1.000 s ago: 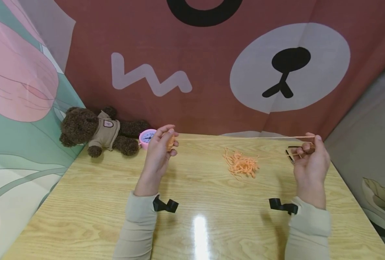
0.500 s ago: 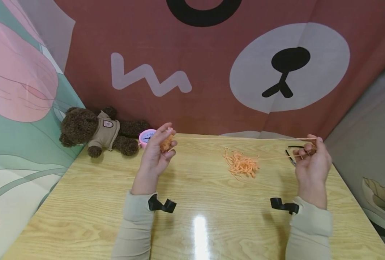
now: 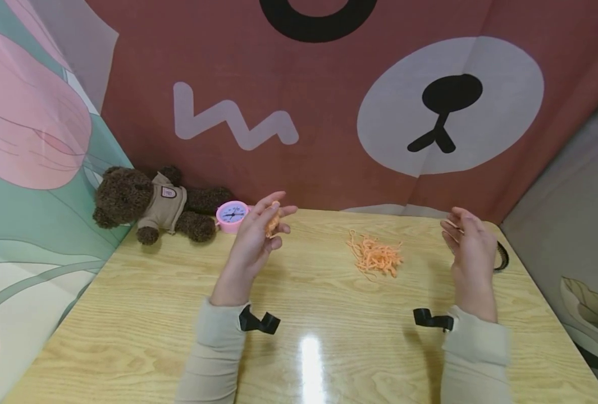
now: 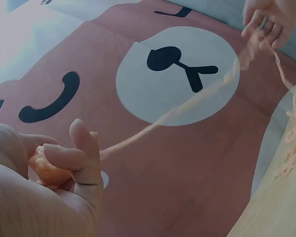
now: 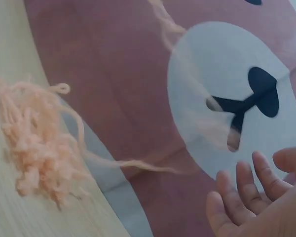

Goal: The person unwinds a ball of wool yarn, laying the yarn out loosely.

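In the head view, my left hand (image 3: 248,247) holds a small wound ball of orange yarn (image 3: 273,220) above the table, some of its fingers extended. The left wrist view shows the yarn ball (image 4: 50,169) between thumb and fingers, with a yarn strand (image 4: 138,135) running from it towards the right hand. My right hand (image 3: 473,258) is raised at the right, fingers apart and loosely bent. In the right wrist view, blurred yarn hangs beyond the fingertips of the right hand (image 5: 259,207). A loose heap of orange yarn (image 3: 378,257) lies on the table between the hands.
A brown teddy bear (image 3: 167,205) lies at the back left beside a pink alarm clock (image 3: 232,215). A dark curved band (image 3: 503,258) shows partly behind the right hand. Printed cloth (image 3: 324,168) hangs along the back of the wooden table (image 3: 354,331).
The taut strand between the hands has slackened. My right hand has moved slightly left and loosened its fingers from the yarn. My left hand still holds the ball, shifted slightly right.
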Available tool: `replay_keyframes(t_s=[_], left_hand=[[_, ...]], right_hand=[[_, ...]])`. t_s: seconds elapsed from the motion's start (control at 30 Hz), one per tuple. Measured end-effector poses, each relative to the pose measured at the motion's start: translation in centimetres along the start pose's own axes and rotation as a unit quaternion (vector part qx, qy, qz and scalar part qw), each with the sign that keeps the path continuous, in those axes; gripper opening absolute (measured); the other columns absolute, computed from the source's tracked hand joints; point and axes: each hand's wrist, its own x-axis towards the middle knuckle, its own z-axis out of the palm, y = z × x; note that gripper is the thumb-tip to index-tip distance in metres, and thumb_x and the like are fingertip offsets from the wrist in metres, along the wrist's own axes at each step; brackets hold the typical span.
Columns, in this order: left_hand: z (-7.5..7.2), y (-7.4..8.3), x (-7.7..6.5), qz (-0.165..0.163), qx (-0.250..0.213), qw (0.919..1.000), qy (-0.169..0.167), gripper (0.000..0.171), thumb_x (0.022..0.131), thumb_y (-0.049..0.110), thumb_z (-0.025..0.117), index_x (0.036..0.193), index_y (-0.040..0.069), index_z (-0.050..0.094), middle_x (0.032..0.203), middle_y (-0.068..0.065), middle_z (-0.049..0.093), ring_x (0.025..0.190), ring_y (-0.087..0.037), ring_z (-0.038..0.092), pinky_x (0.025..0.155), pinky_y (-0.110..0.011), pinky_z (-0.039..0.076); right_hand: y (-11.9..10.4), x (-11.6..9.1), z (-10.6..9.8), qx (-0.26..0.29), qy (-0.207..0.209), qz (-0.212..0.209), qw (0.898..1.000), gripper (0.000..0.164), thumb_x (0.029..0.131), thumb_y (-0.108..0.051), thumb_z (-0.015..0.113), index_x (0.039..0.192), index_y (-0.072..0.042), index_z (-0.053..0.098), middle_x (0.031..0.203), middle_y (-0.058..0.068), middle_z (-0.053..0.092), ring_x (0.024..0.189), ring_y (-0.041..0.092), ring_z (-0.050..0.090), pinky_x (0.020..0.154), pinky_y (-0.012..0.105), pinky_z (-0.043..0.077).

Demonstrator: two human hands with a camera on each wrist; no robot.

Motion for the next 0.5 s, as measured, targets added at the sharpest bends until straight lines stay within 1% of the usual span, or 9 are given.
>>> replay_keyframes(t_s=[0.07, 0.13, 0.2, 0.23, 0.27, 0.33, 0.4, 0.43, 0.5], left_hand=[[0.3, -0.2, 0.0, -0.003, 0.003, 1.0, -0.005, 0.042, 0.111, 0.025, 0.042, 0.151, 0.015, 0.042, 0.112, 0.003, 0.069, 0.068, -0.004, 0.061, 0.046, -0.014, 0.035], [0.5, -0.4, 0.1, -0.005, 0.001, 1.0, -0.008, 0.039, 0.11, 0.024, 0.042, 0.148, 0.015, 0.045, 0.11, 0.003, 0.07, 0.067, -0.004, 0.061, 0.046, -0.014, 0.035], [0.8, -0.6, 0.1, -0.007, -0.001, 0.9998, -0.018, 0.038, 0.11, 0.024, 0.043, 0.147, 0.015, 0.046, 0.11, 0.002, 0.07, 0.066, -0.003, 0.061, 0.045, -0.013, 0.035], [1.0, -0.7, 0.0, -0.008, -0.001, 0.9996, -0.027, 0.038, 0.11, 0.024, 0.042, 0.147, 0.015, 0.046, 0.11, 0.002, 0.07, 0.066, -0.003, 0.062, 0.045, -0.013, 0.035], [1.2, -0.8, 0.0, -0.009, -0.001, 0.9993, -0.037, 0.038, 0.111, 0.024, 0.042, 0.147, 0.015, 0.046, 0.11, 0.002, 0.07, 0.065, -0.003, 0.062, 0.045, -0.013, 0.035], [1.7, -1.0, -0.1, -0.013, 0.004, 0.9981, -0.06, 0.038, 0.111, 0.024, 0.041, 0.148, 0.017, 0.045, 0.111, 0.002, 0.069, 0.065, -0.002, 0.063, 0.044, -0.013, 0.036], [2.2, -1.2, -0.2, -0.02, 0.014, 0.9962, -0.083, 0.038, 0.111, 0.024, 0.039, 0.149, 0.018, 0.045, 0.113, 0.002, 0.069, 0.065, -0.002, 0.064, 0.043, -0.014, 0.036], [2.4, -1.3, -0.3, -0.024, 0.02, 0.9951, -0.094, 0.038, 0.111, 0.024, 0.038, 0.149, 0.019, 0.045, 0.114, 0.001, 0.069, 0.064, -0.003, 0.063, 0.043, -0.014, 0.036], [2.7, -1.4, -0.4, -0.031, 0.03, 0.9929, -0.11, 0.038, 0.111, 0.024, 0.037, 0.149, 0.02, 0.046, 0.117, 0.0, 0.068, 0.063, -0.003, 0.062, 0.043, -0.015, 0.035]], right_hand=[[0.4, -0.3, 0.7, -0.041, -0.011, -0.013, 0.999, 0.033, 0.103, -0.034, 0.059, 0.128, -0.014, 0.066, 0.113, -0.005, 0.067, 0.099, 0.008, 0.067, 0.084, 0.017, 0.055], [1.0, -0.6, 1.6, -0.081, -0.033, -0.029, 0.996, 0.035, 0.103, -0.035, 0.058, 0.13, -0.013, 0.065, 0.116, -0.007, 0.067, 0.103, 0.006, 0.067, 0.085, 0.014, 0.054], [1.6, -1.0, 2.6, -0.126, -0.073, -0.047, 0.988, 0.036, 0.104, -0.036, 0.057, 0.13, -0.012, 0.065, 0.115, -0.008, 0.068, 0.104, 0.004, 0.067, 0.086, 0.013, 0.054], [2.0, -1.3, 3.1, -0.151, -0.101, -0.057, 0.982, 0.037, 0.104, -0.037, 0.056, 0.131, -0.012, 0.065, 0.116, -0.008, 0.068, 0.105, 0.005, 0.067, 0.087, 0.012, 0.054], [2.5, -1.6, 3.7, -0.18, -0.13, -0.071, 0.972, 0.039, 0.104, -0.038, 0.055, 0.131, -0.012, 0.064, 0.117, -0.007, 0.068, 0.107, 0.005, 0.067, 0.089, 0.013, 0.054], [3.4, -2.4, 4.9, -0.232, -0.2, -0.096, 0.947, 0.043, 0.105, -0.039, 0.053, 0.135, -0.01, 0.062, 0.123, -0.001, 0.068, 0.113, 0.01, 0.066, 0.095, 0.017, 0.054], [4.3, -3.4, 6.3, -0.273, -0.271, -0.11, 0.917, 0.047, 0.106, -0.04, 0.052, 0.14, -0.009, 0.059, 0.133, 0.006, 0.065, 0.122, 0.017, 0.064, 0.104, 0.027, 0.053], [4.8, -4.0, 7.0, -0.294, -0.307, -0.115, 0.898, 0.048, 0.106, -0.04, 0.051, 0.143, -0.009, 0.057, 0.138, 0.008, 0.063, 0.127, 0.02, 0.061, 0.108, 0.034, 0.051], [5.8, -5.3, 8.3, -0.312, -0.374, -0.122, 0.865, 0.046, 0.107, -0.037, 0.051, 0.146, -0.014, 0.054, 0.145, 0.008, 0.059, 0.134, 0.025, 0.056, 0.113, 0.045, 0.046]])
